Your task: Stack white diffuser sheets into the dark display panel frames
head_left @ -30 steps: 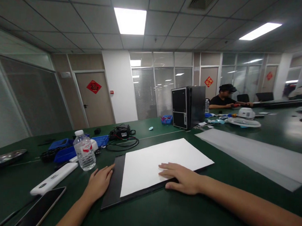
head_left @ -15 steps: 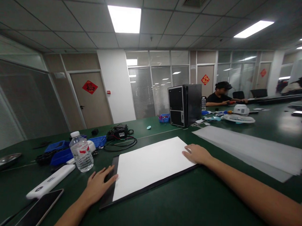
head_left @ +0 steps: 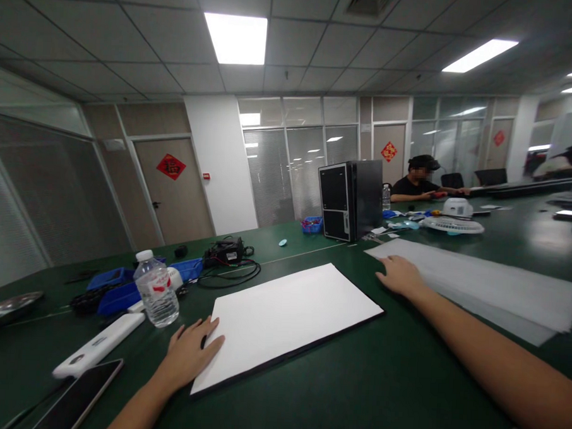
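On the left of the green table (head_left: 364, 388), toward its near side, a dark-screened phone (head_left: 79, 398) lies beside a white oblong device (head_left: 99, 345), whose dark marking is too small to read. The left hand (head_left: 187, 355) rests with thumb and fingers spread, gripping nothing, on the left edge of a white sheet (head_left: 286, 322). The sheet covers a black board (head_left: 289, 356), whose rim shows along the front edge. Beyond the left hand, a water bottle (head_left: 157, 291) has a red-and-white label, illegible here. The right hand (head_left: 399, 276) is past the board's right edge, fingers loosely bent and empty; I cannot tell whether it touches the translucent sheets (head_left: 491, 287). Green tabletop separates it from the board. A black computer tower (head_left: 334, 185) stands toward the table's far edge. Behind, a door's red diamond (head_left: 171, 166) reads 福.
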`<state>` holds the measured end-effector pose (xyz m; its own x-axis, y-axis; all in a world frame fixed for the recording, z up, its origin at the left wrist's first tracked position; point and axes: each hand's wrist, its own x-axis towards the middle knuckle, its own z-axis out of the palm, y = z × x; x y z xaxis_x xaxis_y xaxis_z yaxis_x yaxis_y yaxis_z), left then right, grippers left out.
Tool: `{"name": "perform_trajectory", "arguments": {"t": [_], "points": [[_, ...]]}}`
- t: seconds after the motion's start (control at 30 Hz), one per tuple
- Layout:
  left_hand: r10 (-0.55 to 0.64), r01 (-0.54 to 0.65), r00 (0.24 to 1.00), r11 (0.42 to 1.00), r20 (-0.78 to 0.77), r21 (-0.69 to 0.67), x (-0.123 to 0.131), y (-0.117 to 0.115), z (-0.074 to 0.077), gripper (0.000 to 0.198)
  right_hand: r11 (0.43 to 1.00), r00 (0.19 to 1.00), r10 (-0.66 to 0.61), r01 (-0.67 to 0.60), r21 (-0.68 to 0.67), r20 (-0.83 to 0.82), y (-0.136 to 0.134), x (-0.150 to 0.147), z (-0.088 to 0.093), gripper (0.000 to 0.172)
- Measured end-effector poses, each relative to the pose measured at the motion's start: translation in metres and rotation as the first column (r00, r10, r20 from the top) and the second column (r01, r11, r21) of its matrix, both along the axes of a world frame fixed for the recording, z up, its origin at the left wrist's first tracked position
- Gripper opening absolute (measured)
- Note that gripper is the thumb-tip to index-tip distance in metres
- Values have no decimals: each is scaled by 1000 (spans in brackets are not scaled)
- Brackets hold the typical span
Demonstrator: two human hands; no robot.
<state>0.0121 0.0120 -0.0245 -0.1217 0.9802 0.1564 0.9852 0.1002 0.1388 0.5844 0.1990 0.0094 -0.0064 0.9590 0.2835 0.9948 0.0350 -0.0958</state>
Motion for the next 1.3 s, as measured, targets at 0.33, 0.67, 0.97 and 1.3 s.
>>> {"name": "perform_trajectory", "arguments": {"t": [0.33,0.67,0.97,1.3], "points": [[-7,7,1000,1000,11,8,2,-2,2,63,970,975,-207,216,-114,86,18,47,-16,46],[-17,17,999,1000,37,7,4,-9,8,63,999,987,44,-38,-39,157,-10,-8,-4,33],[-11,10,999,1000,41,7,0,-5,4,61,837,837,525,-540,82,157,-58,-86,12,44],[-7,8,1000,1000,30,-21,6,0,5,64,467,468,883,-884,-18,-35,-94,-117,17,45]]}}
